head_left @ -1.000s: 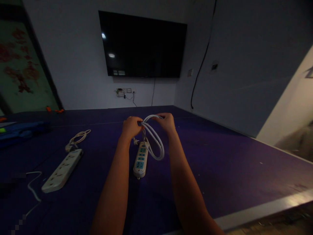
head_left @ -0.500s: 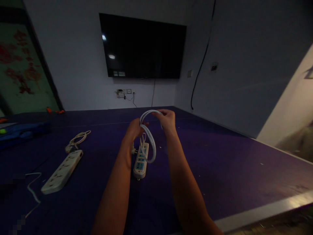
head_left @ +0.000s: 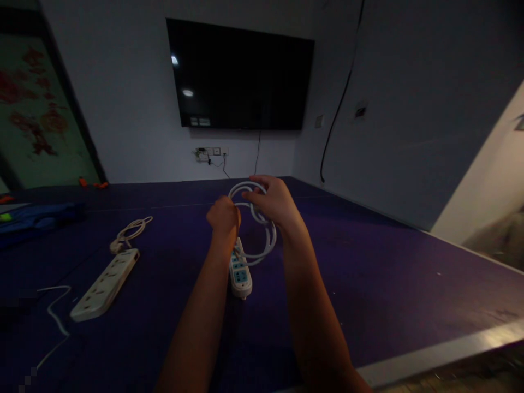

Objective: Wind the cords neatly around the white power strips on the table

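Note:
A white power cord (head_left: 272, 240) hangs in loose loops between my hands, above the purple surface. My left hand (head_left: 225, 215) is closed around one side of the loops. At the upper right of the coil, my right hand (head_left: 272, 199) pinches the cord between thumb and fingers. Just below my hands lies a white power strip (head_left: 241, 279) with blue socket faces. Its far end is hidden behind my left wrist and the loops.
To the left lies a second white power strip (head_left: 104, 285) with its bundled cord (head_left: 133, 229). A thin white cable (head_left: 57, 316) runs near the left edge. Blue cloth (head_left: 45, 217) lies farther back. A television (head_left: 241, 76) hangs on the wall.
My right hand has moved left and closer to my left hand, and the cord has formed more loops. The power strip's near end has shifted slightly right.

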Tool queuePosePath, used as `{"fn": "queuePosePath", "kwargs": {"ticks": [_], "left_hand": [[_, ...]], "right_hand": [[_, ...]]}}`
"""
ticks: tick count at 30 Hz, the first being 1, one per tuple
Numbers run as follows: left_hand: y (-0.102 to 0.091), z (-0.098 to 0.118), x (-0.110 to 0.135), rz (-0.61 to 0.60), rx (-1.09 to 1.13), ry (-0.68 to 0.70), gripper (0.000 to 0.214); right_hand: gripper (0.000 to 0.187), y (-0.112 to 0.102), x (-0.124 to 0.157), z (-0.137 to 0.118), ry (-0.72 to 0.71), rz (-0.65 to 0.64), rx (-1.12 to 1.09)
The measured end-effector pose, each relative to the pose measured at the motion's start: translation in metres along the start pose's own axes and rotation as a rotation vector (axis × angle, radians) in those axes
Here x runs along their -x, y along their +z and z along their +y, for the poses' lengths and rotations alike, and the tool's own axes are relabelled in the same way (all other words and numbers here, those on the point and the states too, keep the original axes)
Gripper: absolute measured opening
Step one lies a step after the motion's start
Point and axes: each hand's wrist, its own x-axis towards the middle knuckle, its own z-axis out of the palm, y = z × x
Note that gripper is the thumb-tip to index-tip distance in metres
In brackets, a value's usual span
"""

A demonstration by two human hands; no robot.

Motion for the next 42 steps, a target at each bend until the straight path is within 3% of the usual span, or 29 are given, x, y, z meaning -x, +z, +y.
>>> {"fn": "queuePosePath", "kwargs": {"ticks": [4, 6, 10, 13, 18, 22, 30, 38, 42], "left_hand": [[0.002, -0.001, 0.001, 0.068, 0.035, -0.010, 0.024], [0.002, -0.006, -0.003, 0.061, 0.177, -0.036, 0.018], [-0.003, -0.022, -0.018, -0.081, 0.504, -0.098, 0.005], [-0.007, -0.031, -0.026, -0.186, 0.661, -0.083, 0.015], [-0.012, -0.037, -0.027, -0.317, 0.885, -0.088, 0.026], [-0.016, -0.041, -0.028, -0.380, 0.968, -0.118, 0.024], [-0.014, -0.039, -0.028, -0.431, 1.120, -0.159, 0.017], [-0.010, -0.036, -0.028, -0.405, 1.164, -0.144, 0.018], [-0.014, -0.035, -0.027, -0.434, 1.187, -0.125, 0.032]], "right_hand": [[0.041, 0.004, 0.004, -0.010, -0.037, -0.003, 0.096], [0.042, 0.008, 0.005, -0.009, -0.046, -0.050, 0.082], [0.054, 0.015, 0.002, 0.003, -0.106, -0.184, 0.025], [0.068, 0.014, 0.000, 0.009, -0.228, -0.255, 0.000], [0.071, 0.017, -0.007, 0.012, -0.404, -0.220, 0.112], [0.065, 0.027, -0.012, 0.023, -0.447, -0.108, 0.180], [0.070, 0.041, -0.012, 0.042, -0.383, 0.036, 0.379], [0.057, 0.033, -0.008, 0.046, 0.038, 0.067, 0.515], [0.035, 0.028, -0.009, 0.051, 0.106, 0.046, 0.512]]}}
